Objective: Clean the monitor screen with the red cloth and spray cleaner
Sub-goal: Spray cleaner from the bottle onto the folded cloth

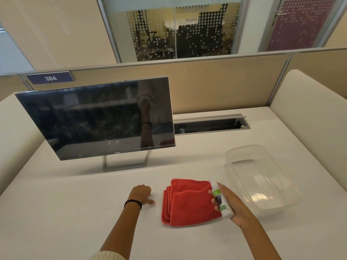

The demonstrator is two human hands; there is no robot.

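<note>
Right hand (231,203) grips spray cleaner (220,200) over folded red cloth (187,202).

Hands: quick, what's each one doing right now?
Left hand: loosely curled, holding nothing, resting on the desk.
Right hand: closed around the spray bottle.

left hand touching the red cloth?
Apart. The head view shows bare desk between the left hand and the folded red cloth; the hand rests on the desk beside it.
</note>
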